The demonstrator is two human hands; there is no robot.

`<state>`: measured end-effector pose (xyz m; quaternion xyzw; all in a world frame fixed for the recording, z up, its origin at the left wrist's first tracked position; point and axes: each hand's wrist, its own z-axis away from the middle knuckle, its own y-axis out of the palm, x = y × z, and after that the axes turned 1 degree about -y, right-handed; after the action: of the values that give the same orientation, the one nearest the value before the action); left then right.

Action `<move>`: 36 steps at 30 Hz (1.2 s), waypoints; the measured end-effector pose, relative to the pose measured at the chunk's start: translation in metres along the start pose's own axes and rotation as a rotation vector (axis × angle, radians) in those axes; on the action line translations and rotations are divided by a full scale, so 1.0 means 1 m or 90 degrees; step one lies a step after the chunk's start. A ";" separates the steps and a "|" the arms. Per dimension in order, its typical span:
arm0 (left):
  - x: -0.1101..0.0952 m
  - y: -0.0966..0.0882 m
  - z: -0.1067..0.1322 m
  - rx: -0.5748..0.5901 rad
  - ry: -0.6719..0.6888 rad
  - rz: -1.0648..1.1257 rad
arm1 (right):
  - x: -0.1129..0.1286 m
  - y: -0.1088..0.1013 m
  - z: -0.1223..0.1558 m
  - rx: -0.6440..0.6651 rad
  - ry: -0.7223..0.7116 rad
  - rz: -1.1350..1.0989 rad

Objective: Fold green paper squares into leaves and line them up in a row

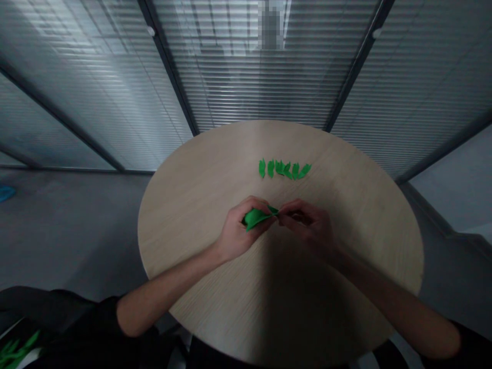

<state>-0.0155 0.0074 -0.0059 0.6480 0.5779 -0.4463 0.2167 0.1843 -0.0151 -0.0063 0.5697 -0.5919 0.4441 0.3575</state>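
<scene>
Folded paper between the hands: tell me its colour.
The folded paper is bright green, best seen in the head view.

Round light-wood table seen from above, centre of frame. A folded green paper piece is held just below the table's middle, gripped by the left hand; its pointed end is pinched by the fingertips of the right hand. Both hands are raised slightly over the tabletop, knuckles up. Just above them, a row of small green leaf-shaped cutouts is laid out, the pieces nearly touching, slightly apart from the hands. Slatted blinds fill the top of the frame. More green pieces are seen at lower left, beyond the table.
</scene>
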 end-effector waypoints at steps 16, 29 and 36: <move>0.001 0.001 0.003 -0.007 -0.053 0.026 | 0.002 0.000 -0.001 0.021 0.048 0.018; 0.000 0.002 0.003 -0.018 -0.096 0.070 | 0.001 -0.001 0.000 0.024 0.091 -0.026; 0.000 0.002 0.003 -0.028 -0.095 0.073 | 0.001 -0.001 0.000 0.026 0.104 -0.060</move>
<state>-0.0149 0.0041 -0.0076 0.6403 0.5318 -0.4672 0.2982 0.1856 -0.0158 -0.0052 0.5661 -0.5241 0.4835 0.4135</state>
